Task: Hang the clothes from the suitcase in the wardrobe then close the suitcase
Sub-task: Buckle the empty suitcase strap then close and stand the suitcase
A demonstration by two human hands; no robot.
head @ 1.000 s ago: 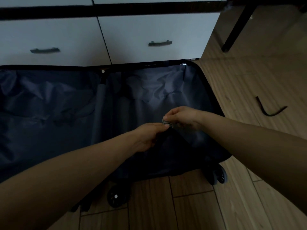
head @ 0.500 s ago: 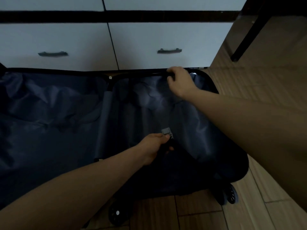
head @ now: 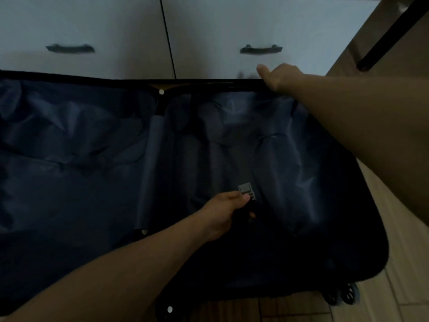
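Left hand (head: 222, 212) grip on grey buckle (head: 246, 191) inside open suitcase (head: 301, 182).

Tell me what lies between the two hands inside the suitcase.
Head view: only bare, rumpled dark lining of the suitcase between left hand, holding the grey buckle, and right hand.

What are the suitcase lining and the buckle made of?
Suitcase lining: thin woven synthetic, likely nylon or polyester; dark blue, creased, with a faint sheen. Buckle, pinched by the left hand: probably moulded plastic; matte grey, blocky.
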